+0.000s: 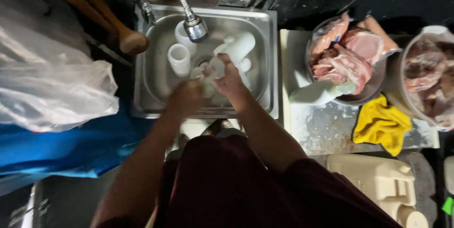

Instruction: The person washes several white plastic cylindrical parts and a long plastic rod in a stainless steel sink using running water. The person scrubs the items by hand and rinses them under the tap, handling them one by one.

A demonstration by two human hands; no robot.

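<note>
White translucent plastic piece (pixel 213 68), small and roundish, sits between both hands over the middle of the square stainless steel sink (pixel 265 20). The right hand (pixel 230 80) is clenched around the piece from the right, and the left hand (pixel 187 96) closes on it from the left, though blur hides its fingers. A flexible metal faucet head (pixel 195 28) hangs just above them. White plastic tubes and cups (pixel 180 58) stand and lie in the sink beside the hands. On the counter at the sink's right edge stand a clear bowl of raw pink meat (pixel 347 58) and a second bowl of meat (pixel 431 74) at the far right edge, with a crumpled yellow cloth (pixel 380 124) near the counter's front edge.
</note>
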